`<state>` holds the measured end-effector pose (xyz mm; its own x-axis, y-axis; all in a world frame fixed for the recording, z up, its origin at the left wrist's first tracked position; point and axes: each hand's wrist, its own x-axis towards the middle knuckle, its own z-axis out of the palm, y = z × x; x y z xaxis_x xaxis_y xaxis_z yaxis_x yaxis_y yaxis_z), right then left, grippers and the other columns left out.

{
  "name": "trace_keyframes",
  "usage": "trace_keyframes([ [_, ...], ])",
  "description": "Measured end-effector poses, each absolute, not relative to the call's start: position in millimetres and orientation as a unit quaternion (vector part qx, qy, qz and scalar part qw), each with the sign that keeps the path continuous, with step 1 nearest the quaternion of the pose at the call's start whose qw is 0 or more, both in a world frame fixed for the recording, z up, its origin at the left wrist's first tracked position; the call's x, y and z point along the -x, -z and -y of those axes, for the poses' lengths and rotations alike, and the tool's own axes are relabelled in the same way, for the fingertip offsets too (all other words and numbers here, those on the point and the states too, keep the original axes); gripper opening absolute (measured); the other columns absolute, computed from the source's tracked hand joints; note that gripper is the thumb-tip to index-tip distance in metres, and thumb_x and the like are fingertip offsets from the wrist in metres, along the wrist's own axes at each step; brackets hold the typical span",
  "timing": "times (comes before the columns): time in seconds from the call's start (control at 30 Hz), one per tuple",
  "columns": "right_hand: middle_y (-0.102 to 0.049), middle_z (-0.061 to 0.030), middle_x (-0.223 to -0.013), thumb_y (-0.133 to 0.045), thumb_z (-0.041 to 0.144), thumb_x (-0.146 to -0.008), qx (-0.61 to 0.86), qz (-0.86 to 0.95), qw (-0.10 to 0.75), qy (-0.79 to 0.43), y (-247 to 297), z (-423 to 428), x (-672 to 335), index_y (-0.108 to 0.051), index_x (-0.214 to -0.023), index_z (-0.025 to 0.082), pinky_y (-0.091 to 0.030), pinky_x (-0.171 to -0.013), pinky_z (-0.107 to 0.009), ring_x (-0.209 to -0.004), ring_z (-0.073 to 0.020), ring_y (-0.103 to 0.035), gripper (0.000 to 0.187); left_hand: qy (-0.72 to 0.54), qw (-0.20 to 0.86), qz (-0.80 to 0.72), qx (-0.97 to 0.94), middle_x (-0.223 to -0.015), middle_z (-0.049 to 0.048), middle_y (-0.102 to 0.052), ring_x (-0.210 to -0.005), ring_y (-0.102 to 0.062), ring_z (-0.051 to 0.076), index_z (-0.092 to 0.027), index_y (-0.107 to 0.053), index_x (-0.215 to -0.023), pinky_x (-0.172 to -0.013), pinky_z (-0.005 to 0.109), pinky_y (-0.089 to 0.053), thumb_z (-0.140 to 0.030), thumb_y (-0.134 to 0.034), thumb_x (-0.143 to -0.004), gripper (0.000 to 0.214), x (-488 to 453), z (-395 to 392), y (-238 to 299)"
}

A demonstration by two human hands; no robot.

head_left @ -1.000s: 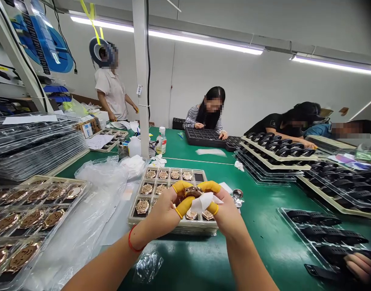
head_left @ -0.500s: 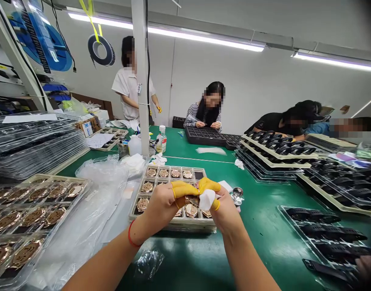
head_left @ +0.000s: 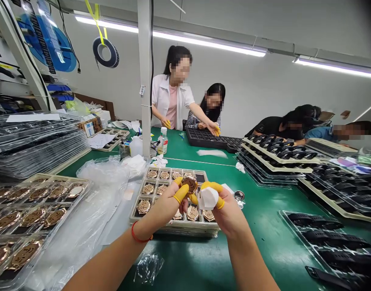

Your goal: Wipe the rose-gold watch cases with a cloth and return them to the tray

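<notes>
My left hand (head_left: pixel 164 204), with yellow finger cots on, pinches a rose-gold watch case (head_left: pixel 189 184), its brown printed back turned up towards me. My right hand (head_left: pixel 230 214) is closed on a folded white wipe (head_left: pixel 208 198), just right of the watch case and apart from it; it wears yellow cots too. Below both hands stands a stack of clear compartment trays (head_left: pixel 173 231). Its top tray holds several similar watch cases (head_left: pixel 143 206), and one back-right compartment (head_left: pixel 200 178) has no case in it. My forearms and hands hide part of this tray.
On the left lie another tray of watch cases (head_left: pixel 27 220), plastic film (head_left: pixel 91 218) and stacked trays (head_left: pixel 36 149). Black watches in trays (head_left: pixel 327 242) fill the right. A bottle (head_left: pixel 162 141) stands by the post (head_left: pixel 145 81). Across the table, a co-worker's hand (head_left: pixel 214 128) reaches over a black tray (head_left: pixel 200 139).
My hands have drawn apart; the watch case, mostly hidden before, is now raised and tilted in my left hand. A standing co-worker has moved right and stretched an arm towards the black tray.
</notes>
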<state>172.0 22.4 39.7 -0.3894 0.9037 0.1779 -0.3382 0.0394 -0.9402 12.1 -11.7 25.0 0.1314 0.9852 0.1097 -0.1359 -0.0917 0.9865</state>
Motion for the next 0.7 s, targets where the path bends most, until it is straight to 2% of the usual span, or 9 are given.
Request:
trace_keyframes([
  [0.1,-0.066,0.0026,-0.083,-0.083,0.023,-0.061,0.273,0.543,0.551,-0.571,-35.4,-23.7,-170.1,-0.069,-0.083,0.026,-0.046,-0.073,-0.024,-0.077,-0.0137,-0.057,0.026,-0.523,0.472,-0.406,-0.582,-0.058,-0.0037,-0.053,-0.052,-0.048,0.011,-0.016,-0.051,-0.106,-0.053,0.023,-0.041,-0.044,-0.042,-0.094,0.032,-16.6,17.1,-23.3],
  [0.17,-0.067,0.0029,-0.087,-0.082,0.020,-0.061,0.279,0.555,0.531,-0.576,-34.2,-24.1,-168.2,-0.069,-0.091,0.031,-0.047,-0.072,-0.026,-0.080,-0.0153,-0.059,0.035,-0.530,0.416,-0.396,-0.624,-0.067,-0.0013,-0.058,-0.055,-0.050,0.011,-0.017,-0.052,-0.113,-0.054,0.022,-0.042,-0.039,-0.042,-0.095,0.030,-17.8,19.6,-25.4],
  [0.23,-0.067,0.0008,-0.087,-0.079,0.020,-0.066,0.266,0.598,0.515,-0.553,-34.6,-23.2,-168.0,-0.071,-0.092,0.031,-0.048,-0.074,-0.030,-0.083,-0.0182,-0.060,0.030,-0.525,0.351,-0.391,-0.670,-0.080,0.0015,-0.062,-0.059,-0.054,0.011,-0.018,-0.055,-0.113,-0.056,0.023,-0.044,-0.033,-0.045,-0.094,0.026,-16.3,20.2,-29.2],
  [0.3,-0.066,-0.0019,-0.088,-0.074,0.020,-0.071,0.254,0.661,0.535,-0.461,-35.3,-21.5,-169.4,-0.074,-0.087,0.030,-0.048,-0.078,-0.034,-0.085,-0.0204,-0.059,0.019,-0.511,0.242,-0.417,-0.711,-0.090,0.0038,-0.066,-0.069,-0.059,0.014,-0.019,-0.060,-0.107,-0.063,0.025,-0.047,-0.027,-0.050,-0.092,0.020,-12.2,19.2,-32.7],
  [0.4,-0.064,-0.0039,-0.092,-0.068,0.019,-0.076,0.250,0.710,0.558,-0.350,-33.5,-20.6,-170.9,-0.075,-0.090,0.032,-0.047,-0.083,-0.037,-0.089,-0.0218,-0.058,0.020,-0.481,0.037,-0.470,-0.739,-0.096,0.0054,-0.068,-0.085,-0.061,0.020,-0.020,-0.064,-0.103,-0.073,0.031,-0.050,-0.020,-0.053,-0.089,0.018,-3.7,16.1,-33.6],
  [0.47,-0.064,-0.0038,-0.094,-0.069,0.021,-0.076,0.241,0.693,0.558,-0.387,-30.5,-22.3,-169.2,-0.075,-0.090,0.032,-0.046,-0.086,-0.038,-0.091,-0.0217,-0.058,0.019,-0.459,-0.052,-0.471,-0.752,-0.096,0.0070,-0.069,-0.087,-0.063,0.021,-0.019,-0.064,-0.106,-0.075,0.033,-0.052,-0.018,-0.050,-0.090,0.022,2.6,13.7,-31.8],
  [0.53,-0.064,-0.0028,-0.095,-0.074,0.026,-0.072,0.226,0.646,0.545,-0.485,-27.7,-24.1,-164.9,-0.075,-0.086,0.030,-0.046,-0.087,-0.037,-0.091,-0.0210,-0.058,0.014,-0.445,-0.120,-0.450,-0.765,-0.094,0.0088,-0.070,-0.085,-0.064,0.020,-0.016,-0.064,-0.108,-0.074,0.032,-0.052,-0.018,-0.046,-0.092,0.024,8.9,11.4,-30.8],
  [0.63,-0.064,-0.0012,-0.086,-0.080,0.031,-0.064,0.218,0.585,0.484,-0.613,-26.5,-22.8,-156.1,-0.073,-0.078,0.026,-0.048,-0.081,-0.035,-0.084,-0.0196,-0.060,0.016,-0.395,-0.206,-0.398,-0.802,-0.086,0.0091,-0.070,-0.078,-0.063,0.019,-0.014,-0.065,-0.106,-0.067,0.030,-0.051,-0.016,-0.044,-0.094,0.025,17.9,8.7,-33.6],
  [0.7,-0.064,0.0001,-0.078,-0.082,0.029,-0.061,0.240,0.578,0.453,-0.635,-27.8,-19.5,-151.8,-0.071,-0.079,0.025,-0.049,-0.075,-0.032,-0.079,-0.0188,-0.060,0.022,-0.329,-0.234,-0.358,-0.842,-0.078,0.0074,-0.069,-0.070,-0.060,0.018,-0.015,-0.067,-0.099,-0.061,0.028,-0.047,-0.015,-0.045,-0.093,0.023,22.7,6.6,-37.0],
])
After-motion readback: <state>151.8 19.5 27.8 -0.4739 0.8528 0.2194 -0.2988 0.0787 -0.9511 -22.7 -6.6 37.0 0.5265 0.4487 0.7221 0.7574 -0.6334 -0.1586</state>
